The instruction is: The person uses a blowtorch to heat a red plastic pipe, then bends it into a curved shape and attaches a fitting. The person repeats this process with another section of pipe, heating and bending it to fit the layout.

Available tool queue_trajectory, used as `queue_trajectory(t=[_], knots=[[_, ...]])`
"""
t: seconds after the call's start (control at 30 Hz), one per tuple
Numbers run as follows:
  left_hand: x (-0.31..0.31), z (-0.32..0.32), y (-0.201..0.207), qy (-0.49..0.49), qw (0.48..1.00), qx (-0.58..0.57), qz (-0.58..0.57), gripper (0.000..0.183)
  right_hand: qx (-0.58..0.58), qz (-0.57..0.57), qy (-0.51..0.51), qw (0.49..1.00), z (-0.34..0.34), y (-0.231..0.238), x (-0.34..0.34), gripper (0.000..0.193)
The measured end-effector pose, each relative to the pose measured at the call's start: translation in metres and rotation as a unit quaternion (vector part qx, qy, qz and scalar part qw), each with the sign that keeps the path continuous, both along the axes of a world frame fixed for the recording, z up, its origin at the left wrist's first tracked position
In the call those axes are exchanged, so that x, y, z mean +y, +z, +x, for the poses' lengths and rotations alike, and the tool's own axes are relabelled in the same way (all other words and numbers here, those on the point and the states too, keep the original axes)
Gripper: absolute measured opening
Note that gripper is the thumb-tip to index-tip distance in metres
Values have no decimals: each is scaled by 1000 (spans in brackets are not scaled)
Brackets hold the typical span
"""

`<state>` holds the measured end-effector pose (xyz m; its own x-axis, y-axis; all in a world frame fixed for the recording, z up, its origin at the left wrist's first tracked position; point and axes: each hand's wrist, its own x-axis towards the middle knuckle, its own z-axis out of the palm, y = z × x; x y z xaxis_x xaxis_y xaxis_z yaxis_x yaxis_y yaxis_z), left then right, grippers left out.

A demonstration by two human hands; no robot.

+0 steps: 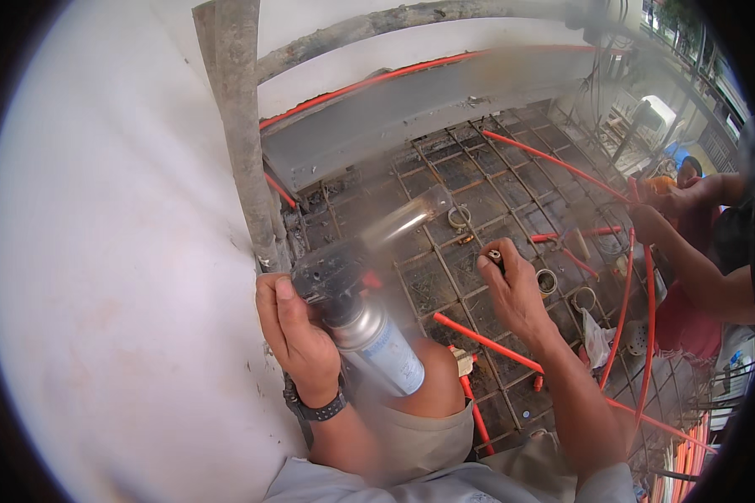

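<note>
My left hand (300, 339) is wrapped round the black head of a gas torch (384, 350), whose pale blue and silver canister hangs down over my knee. Its metal nozzle tube (411, 215) points up and to the right; I cannot make out a flame. In my closed right hand (518, 293) is a small dark lighter (496, 257), its metal top poking out by the thumb. The lighter is right of the nozzle's tip and a little nearer to me, apart from it. Fingers hide most of the lighter.
A rebar grid (495, 180) covers the floor, with orange pipes (486, 341) lying across it. Roll-like rings (547, 282) and a white plastic bag (596, 338) lie at the right. Another person's hands (658, 210) hold orange pipes. A white wall (126, 277) stands close on my left.
</note>
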<state>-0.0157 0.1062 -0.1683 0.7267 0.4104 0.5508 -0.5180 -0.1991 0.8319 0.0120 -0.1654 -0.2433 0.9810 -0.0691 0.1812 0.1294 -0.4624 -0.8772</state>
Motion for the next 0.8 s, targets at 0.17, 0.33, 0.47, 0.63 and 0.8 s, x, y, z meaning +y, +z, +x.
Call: queue_trajectory(t=[0.17,0.33,0.47,0.63,0.8], knots=[[-8,-10,5,-22,1000,4,-3,27,12,-78,33,996,-29,26,-38,25],[-9,-10,14,-23,1000,11,-7,28,119,37,-82,989,-20,5,-57,26],[-5,-6,7,23,999,-9,42,29,-91,108,26,990,-23,25,-38,25],[-6,-9,0,17,999,-3,51,28,-101,279,88,951,-14,57,-10,20],[-7,-15,0,39,997,-19,67,26,-132,200,72,968,-6,70,16,37]])
